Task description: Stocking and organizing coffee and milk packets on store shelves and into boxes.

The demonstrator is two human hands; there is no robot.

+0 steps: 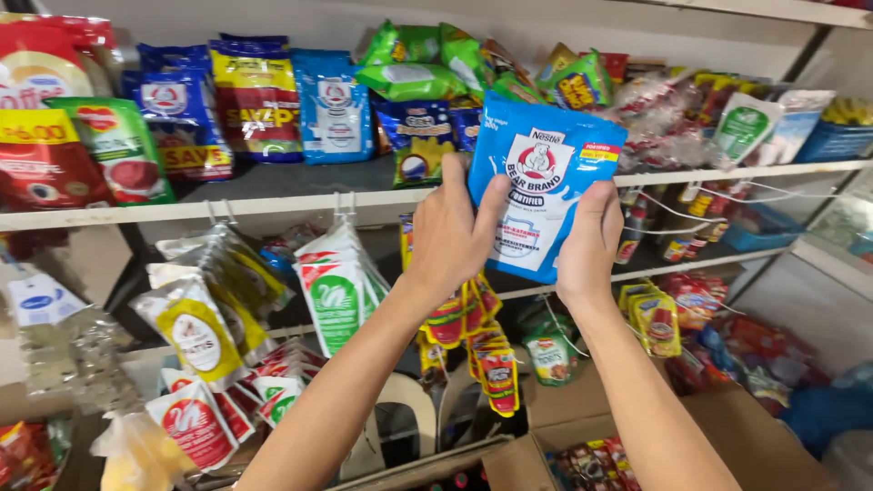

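Clearly the blue pouch point(544, 182) is a soft, sealed bag of something powdery: its skin is glossy film, its body plump and slightly puckered, so it probably weighs little, gives under pressure and could slide in a loose grip. It is held upright in the air, in front of the upper shelf point(273, 205), tilted a little to the right. The left hand point(450, 232) pinches the pouch's lower left edge, thumb on the printed front and fingers behind it. The right hand point(589, 241) clasps the lower right side the same way, fingers curled around the edge. Taking it by both lower edges looks sound, since the sealed seams are the stiffest parts and the filled middle would only dent. Behind it on that shelf stand similar blue pouches point(335, 105), a yellow and red bag point(257, 95) and green packets point(414, 64). Below, hanging sachet strips point(338, 286) and red sachets point(486, 350) dangle, with an open cardboard box point(564, 445) underneath.
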